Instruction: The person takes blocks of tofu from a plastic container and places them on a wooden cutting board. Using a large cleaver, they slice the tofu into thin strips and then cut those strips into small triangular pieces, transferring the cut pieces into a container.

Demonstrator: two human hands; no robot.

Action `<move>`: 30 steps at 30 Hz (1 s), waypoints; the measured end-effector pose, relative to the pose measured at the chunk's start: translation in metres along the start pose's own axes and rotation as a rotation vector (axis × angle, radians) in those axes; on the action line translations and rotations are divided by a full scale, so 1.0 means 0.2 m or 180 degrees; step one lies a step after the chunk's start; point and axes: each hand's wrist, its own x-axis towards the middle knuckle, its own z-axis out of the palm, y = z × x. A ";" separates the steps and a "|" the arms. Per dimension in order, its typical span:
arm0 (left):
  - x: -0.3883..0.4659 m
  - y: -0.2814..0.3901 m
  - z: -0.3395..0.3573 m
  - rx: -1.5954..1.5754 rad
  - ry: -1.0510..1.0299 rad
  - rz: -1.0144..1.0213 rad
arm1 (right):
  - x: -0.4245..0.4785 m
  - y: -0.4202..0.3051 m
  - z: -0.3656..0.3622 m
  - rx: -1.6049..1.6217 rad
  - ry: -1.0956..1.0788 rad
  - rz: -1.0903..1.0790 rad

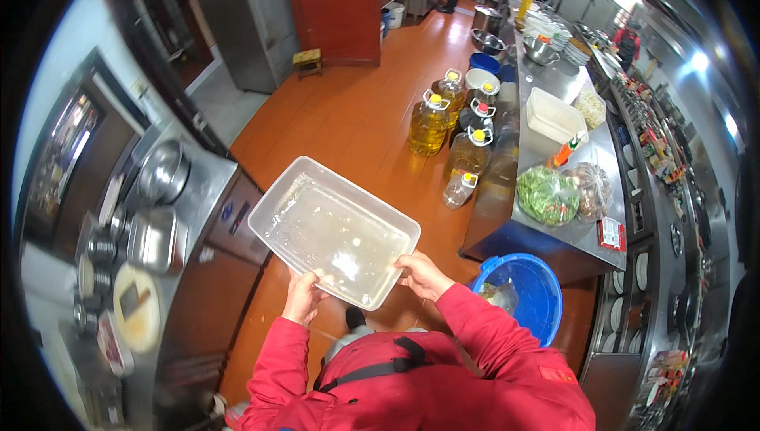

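Note:
Both of my hands carry a white translucent plastic tub [332, 223] in front of my body, above the tiled floor. My left hand [304, 295] grips its near edge with the thumb over the rim. At the right end, my right hand [423, 275] holds the near corner, thumb on top and fingers underneath. The tub tilts towards me, and its inside looks wet and shiny; whether shallow liquid lies in it I cannot tell. No food shows inside.
Left, a steel counter [208, 184] bears a cutting board [153, 336] with a cleaver [132, 301]. Several oil jugs [428, 128] stand on the floor by the right-hand steel table [534, 143], which holds bagged greens [546, 193]. A blue bin [537, 294] is near my right elbow. People work far off.

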 end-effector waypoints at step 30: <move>5.54 2.30 1.71 0.0985 -0.1818 -0.1244 | 3.41 -3.74 -1.01 0.0415 0.0111 -0.1648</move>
